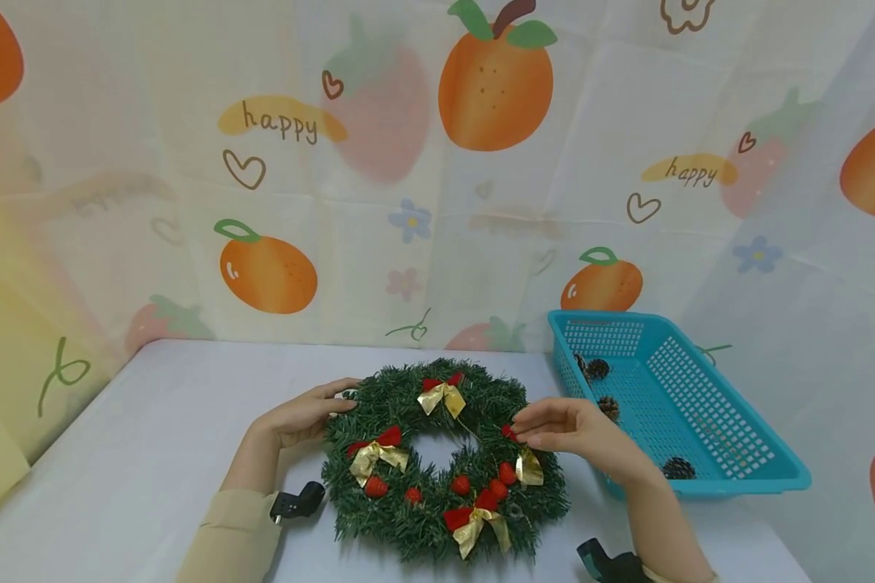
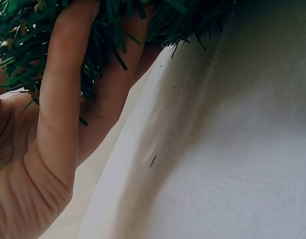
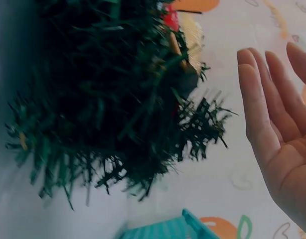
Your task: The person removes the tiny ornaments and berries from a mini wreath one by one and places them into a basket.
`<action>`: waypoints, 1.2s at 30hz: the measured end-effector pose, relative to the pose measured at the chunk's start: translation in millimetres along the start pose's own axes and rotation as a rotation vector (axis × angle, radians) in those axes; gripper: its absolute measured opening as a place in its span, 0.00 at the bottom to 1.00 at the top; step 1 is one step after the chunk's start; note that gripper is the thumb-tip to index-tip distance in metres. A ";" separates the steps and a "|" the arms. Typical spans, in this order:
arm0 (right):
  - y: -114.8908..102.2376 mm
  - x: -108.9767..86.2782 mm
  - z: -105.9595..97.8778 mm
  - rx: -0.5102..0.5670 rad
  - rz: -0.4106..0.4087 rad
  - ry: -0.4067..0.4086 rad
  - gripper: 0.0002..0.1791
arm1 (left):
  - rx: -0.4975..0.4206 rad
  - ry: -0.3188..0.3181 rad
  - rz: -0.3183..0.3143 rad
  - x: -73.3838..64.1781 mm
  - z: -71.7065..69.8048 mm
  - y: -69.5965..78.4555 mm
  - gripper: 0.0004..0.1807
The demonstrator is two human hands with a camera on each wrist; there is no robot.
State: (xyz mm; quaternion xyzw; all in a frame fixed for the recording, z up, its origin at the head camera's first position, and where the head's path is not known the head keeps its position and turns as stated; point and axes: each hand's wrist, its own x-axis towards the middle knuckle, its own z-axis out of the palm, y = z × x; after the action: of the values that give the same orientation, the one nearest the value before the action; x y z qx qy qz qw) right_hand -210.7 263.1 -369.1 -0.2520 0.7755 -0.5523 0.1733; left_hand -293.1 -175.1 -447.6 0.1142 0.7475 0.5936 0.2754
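A green tinsel wreath (image 1: 386, 518) lies on the table, trimmed with red-and-gold bows (image 1: 441, 397) and several small red berries (image 1: 461, 484) around its ring. At the wreath's upper left edge, my left hand (image 1: 302, 413) grips the greenery, the thumb on top; the left wrist view shows its fingers (image 2: 63, 84) among the green needles. My right hand (image 1: 579, 429) hovers over the wreath's right side by the right-hand bow (image 1: 529, 468), partly covering it. In the right wrist view, that hand's fingers (image 3: 255, 99) are nearly straight, apart from the needles, holding nothing.
A turquoise perforated basket (image 1: 729, 405) stands to the right behind my right forearm, with several pinecones (image 1: 678, 468) inside. White cloth covers the table (image 1: 211, 389). Behind it hangs a fruit-printed curtain (image 1: 408, 267).
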 end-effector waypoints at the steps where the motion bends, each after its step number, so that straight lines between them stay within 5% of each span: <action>1: 1.3 1.1 1.1 0.004 -0.001 -0.018 0.21 | -0.001 -0.001 0.001 0.0 0.1 0.0 0.37; 10: 6.2 7.6 11.9 0.038 0.043 -0.151 0.22 | -0.012 -0.004 0.007 -0.7 1.6 0.9 0.37; 36: 7.3 11.1 22.8 -0.103 0.095 -0.131 0.19 | -0.008 -0.029 0.015 -1.1 4.4 3.2 0.36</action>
State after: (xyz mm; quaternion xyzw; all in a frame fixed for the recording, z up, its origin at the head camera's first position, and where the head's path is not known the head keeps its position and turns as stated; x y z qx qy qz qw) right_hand -208.6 241.0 -383.4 -0.2594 0.8009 -0.4851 0.2364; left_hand -290.3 -171.2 -444.9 0.1273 0.7402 0.5968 0.2823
